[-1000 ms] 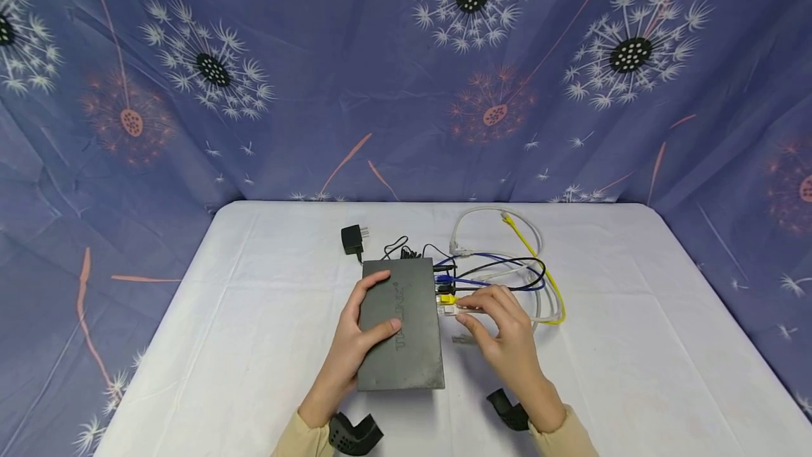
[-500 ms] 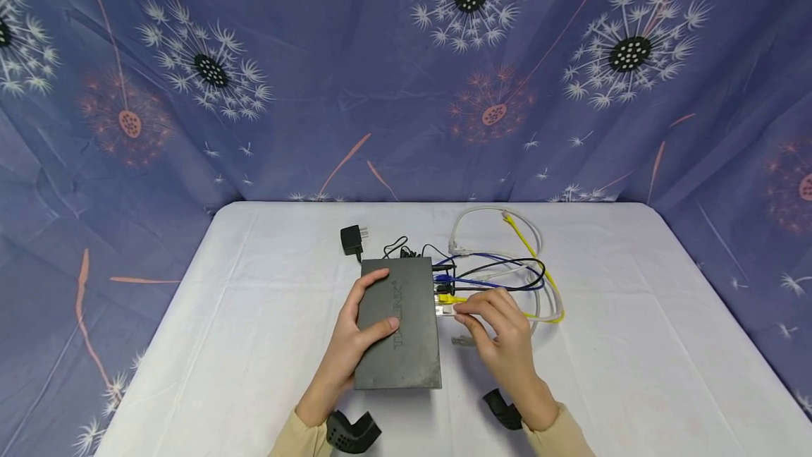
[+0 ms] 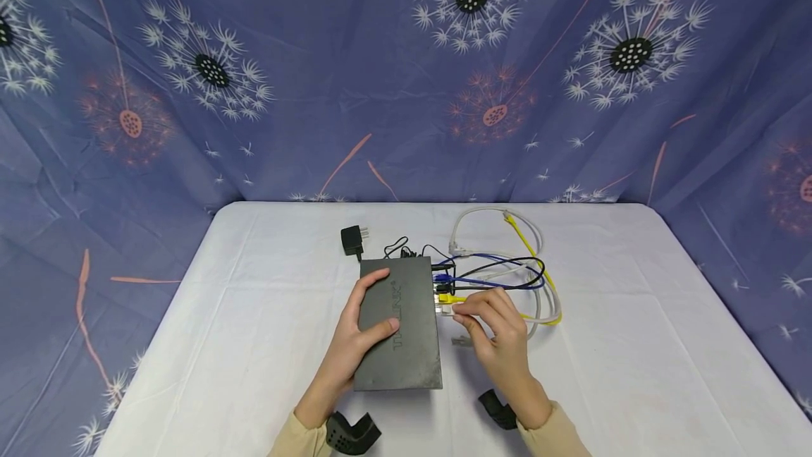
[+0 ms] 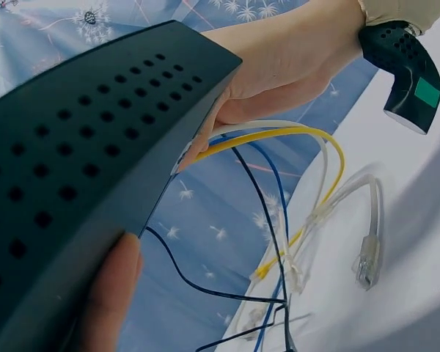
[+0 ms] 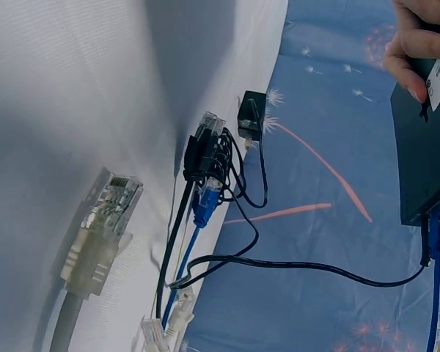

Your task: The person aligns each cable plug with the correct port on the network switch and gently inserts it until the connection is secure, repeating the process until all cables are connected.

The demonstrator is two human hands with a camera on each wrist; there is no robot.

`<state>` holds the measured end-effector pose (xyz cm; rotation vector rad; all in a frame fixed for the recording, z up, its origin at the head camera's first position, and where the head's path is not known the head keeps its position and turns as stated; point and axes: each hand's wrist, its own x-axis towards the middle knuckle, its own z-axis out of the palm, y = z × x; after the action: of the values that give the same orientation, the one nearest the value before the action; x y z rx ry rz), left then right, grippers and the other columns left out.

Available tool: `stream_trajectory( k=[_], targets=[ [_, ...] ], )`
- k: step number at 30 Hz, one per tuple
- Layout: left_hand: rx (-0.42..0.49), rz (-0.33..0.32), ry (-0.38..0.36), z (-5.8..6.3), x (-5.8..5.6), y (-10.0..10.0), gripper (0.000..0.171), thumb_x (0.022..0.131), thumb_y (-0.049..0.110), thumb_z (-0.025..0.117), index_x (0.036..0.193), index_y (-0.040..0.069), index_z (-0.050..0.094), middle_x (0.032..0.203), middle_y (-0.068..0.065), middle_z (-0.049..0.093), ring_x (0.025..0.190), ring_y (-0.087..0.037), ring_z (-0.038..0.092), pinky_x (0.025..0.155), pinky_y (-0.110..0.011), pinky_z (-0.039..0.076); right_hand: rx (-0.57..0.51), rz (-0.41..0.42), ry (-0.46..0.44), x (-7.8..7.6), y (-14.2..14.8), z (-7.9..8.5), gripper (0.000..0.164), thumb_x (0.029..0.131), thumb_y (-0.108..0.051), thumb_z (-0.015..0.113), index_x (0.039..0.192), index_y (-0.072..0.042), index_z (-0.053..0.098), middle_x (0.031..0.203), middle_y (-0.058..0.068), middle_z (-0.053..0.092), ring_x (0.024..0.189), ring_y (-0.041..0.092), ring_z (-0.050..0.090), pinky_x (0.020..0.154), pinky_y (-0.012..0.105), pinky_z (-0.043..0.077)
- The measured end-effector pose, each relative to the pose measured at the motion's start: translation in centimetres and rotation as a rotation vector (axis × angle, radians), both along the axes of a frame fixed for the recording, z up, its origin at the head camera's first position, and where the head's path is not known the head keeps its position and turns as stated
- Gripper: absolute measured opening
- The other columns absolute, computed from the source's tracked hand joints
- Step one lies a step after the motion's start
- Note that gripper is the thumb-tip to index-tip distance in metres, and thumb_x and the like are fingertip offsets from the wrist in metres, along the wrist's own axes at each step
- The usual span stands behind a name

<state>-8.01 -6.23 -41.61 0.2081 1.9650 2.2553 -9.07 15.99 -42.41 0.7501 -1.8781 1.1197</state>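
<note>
My left hand grips a black TP-LINK network switch by its left side, thumb on top. The right wrist view shows its fingers under the switch, by a white label. Thumb and fingertips of my right hand pinch a whitish Ethernet plug at the switch's right-hand port edge. Beside it a yellow plug, a blue plug and a black one sit along the same edge. In the left wrist view, the vented side of the switch hides most of the left hand.
A black power adapter lies behind the switch, its thin cord bundled nearby. Grey, yellow, blue and black cables loop on the white table to the right. One loose grey cable's clear plug lies below the right hand.
My right hand has shifted slightly left along with the whitish plug, and its wrist has swung left. The switch has moved very slightly left; the left hand keeps its grip.
</note>
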Motion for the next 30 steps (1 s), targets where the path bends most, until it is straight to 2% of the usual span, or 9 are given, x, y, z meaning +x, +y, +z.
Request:
stream_trajectory(
  k=[5,12,17,23,30],
  targets=[
    [-0.012,-0.005,-0.008,0.1,0.0,0.0,0.065,0.083,0.015,0.069,0.14,0.034,0.043,0.143,-0.001,0.036,0.123,-0.029,0.034,0.094,-0.048,0.028,-0.009,0.001,0.023,-0.1,-0.1,0.1,0.006,0.078,-0.005,0.075,0.079,-0.001,0.071,0.077,0.007,0.062,0.074,0.021,0.053,0.071,0.024,0.042],
    [-0.008,-0.015,-0.014,0.2,-0.1,0.0,0.065,0.084,0.015,0.068,0.14,0.035,0.043,0.144,-0.002,0.034,0.125,-0.03,0.033,0.094,-0.049,0.028,-0.004,0.001,0.033,-0.4,-0.4,0.2,0.017,0.087,-0.016,0.07,0.078,-0.002,0.071,0.077,0.006,0.062,0.073,0.021,0.054,0.07,0.024,0.042],
    [0.0,-0.021,-0.009,0.3,-0.1,-0.1,0.064,0.084,0.014,0.068,0.14,0.035,0.043,0.143,-0.003,0.035,0.123,-0.03,0.035,0.093,-0.047,0.03,0.003,0.009,0.029,-0.6,-0.4,0.3,0.013,0.086,-0.013,0.07,0.079,-0.002,0.071,0.078,0.006,0.063,0.073,0.02,0.053,0.069,0.024,0.042],
    [0.007,0.001,-0.005,0.6,-0.5,0.0,0.064,0.083,0.014,0.069,0.139,0.034,0.045,0.141,-0.002,0.037,0.12,-0.029,0.037,0.093,-0.046,0.031,0.029,0.01,0.023,-1.0,-0.2,0.4,0.004,0.081,-0.006,0.073,0.081,-0.003,0.071,0.08,0.006,0.063,0.075,0.021,0.053,0.071,0.024,0.042],
    [0.031,0.024,-0.008,0.5,-0.8,-0.1,0.064,0.083,0.012,0.07,0.139,0.032,0.046,0.141,-0.003,0.038,0.119,-0.029,0.038,0.09,-0.045,0.035,0.084,0.021,-0.018,-1.1,-0.1,0.5,0.004,0.082,-0.005,0.072,0.086,-0.005,0.071,0.085,0.004,0.063,0.079,0.021,0.053,0.074,0.024,0.042]
  ],
)
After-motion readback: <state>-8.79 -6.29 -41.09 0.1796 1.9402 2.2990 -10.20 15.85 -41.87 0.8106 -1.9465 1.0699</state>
